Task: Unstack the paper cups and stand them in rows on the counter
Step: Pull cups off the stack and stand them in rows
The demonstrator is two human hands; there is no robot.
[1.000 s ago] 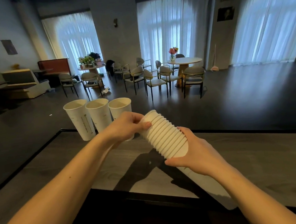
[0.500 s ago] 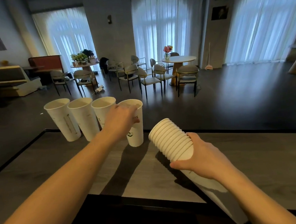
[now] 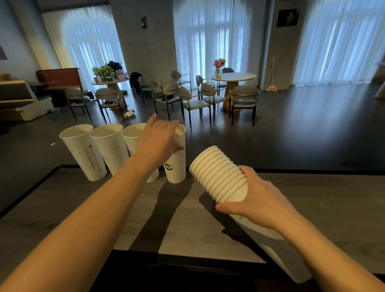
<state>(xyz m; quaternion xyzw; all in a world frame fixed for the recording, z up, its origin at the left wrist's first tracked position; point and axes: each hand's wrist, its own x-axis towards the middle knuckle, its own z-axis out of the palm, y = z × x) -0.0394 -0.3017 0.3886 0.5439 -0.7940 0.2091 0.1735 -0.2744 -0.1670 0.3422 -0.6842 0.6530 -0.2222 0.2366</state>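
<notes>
Head view, one frame.

Counter: grey wood-grain top with a dark edge strip along the far and left sides.

Four white paper cups stand upright, mouths up, in one row along the far edge of the counter, left of centre. From the left: first cup, second cup, third cup, fourth cup. Neighbouring rims touch or nearly touch. The fourth cup shows a small round dark logo low on its near side. The third cup is largely hidden behind the left forearm.

Left hand: reached out to the fourth cup, palm over the cup's upper left wall and rim, fingers spread and fairly straight, thumb lying against the near side of the cup. Whether the fingers actually close on the cup cannot be told; they look relaxed and parted.

Right hand: wrapped around the stack of cups, thumb on the near side and fingers on the far side, gripping below the ridged run of rims. The stack is held above the counter, tilted with the rims toward the far left and the base toward the near right, passing under the palm.

Hands are apart; the stack is right of the row, just beside the fourth cup, not touching it.

Background: a dark floor with round tables, chairs and curtained windows.
</notes>
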